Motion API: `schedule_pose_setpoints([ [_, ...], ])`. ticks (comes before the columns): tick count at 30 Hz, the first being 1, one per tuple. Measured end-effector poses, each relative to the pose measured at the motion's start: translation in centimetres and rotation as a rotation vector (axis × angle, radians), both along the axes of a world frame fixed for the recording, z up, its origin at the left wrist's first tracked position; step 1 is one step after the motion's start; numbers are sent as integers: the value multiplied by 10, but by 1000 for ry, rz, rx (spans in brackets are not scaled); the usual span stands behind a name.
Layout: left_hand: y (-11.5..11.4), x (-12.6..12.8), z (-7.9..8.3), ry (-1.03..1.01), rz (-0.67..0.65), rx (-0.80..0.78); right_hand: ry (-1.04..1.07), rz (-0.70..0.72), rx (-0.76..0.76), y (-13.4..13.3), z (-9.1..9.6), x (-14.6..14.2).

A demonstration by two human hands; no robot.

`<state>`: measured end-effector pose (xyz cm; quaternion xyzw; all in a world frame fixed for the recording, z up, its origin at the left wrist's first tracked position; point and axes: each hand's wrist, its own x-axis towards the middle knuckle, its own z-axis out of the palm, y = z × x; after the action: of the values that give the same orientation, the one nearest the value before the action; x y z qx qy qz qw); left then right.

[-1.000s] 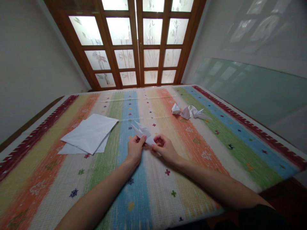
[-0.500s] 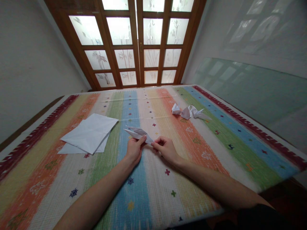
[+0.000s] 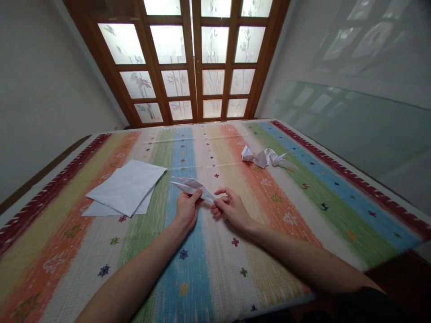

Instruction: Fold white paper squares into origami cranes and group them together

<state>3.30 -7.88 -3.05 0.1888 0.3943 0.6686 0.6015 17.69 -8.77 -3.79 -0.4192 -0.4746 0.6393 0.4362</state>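
Observation:
A half-folded white paper figure (image 3: pixel 189 185) is held low over the striped cloth (image 3: pixel 303 197), its pointed end aimed left. My left hand (image 3: pixel 187 209) pinches its middle from below, thumb on top. My right hand (image 3: pixel 229 207) grips the right end of the same paper between thumb and curled fingers. Both hands are closed on the paper, a little apart from each other.
A small stack of flat white paper sheets (image 3: pixel 126 187) lies on the cloth to the left. Three folded paper figures (image 3: pixel 265 158) sit further back on the right. Wooden doors with frosted glass (image 3: pixel 198 58) stand behind the table.
The paper figure has turned and dropped flatter, its points swinging from up-and-back to the left. My right hand has shifted slightly along its right end.

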Motion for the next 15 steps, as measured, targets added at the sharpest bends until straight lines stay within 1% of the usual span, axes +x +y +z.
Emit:
schedule_pose_setpoints([
  [3,1,-1,-1,21,24,-9,-17,12,-4,0,-1,0],
  [6,0,-1,-3,87,40,-26,-81,40,76,0,-1,-1],
  [9,-3,1,-3,188,-13,-18,-168,41,167,0,0,-1],
  [11,-6,3,-3,257,-54,-8,-218,41,194,0,1,-1],
  [13,-8,4,-2,319,-65,1,-247,53,206,0,0,-1],
  [15,-9,4,-1,367,-61,1,-238,80,169,-1,0,-1],
])
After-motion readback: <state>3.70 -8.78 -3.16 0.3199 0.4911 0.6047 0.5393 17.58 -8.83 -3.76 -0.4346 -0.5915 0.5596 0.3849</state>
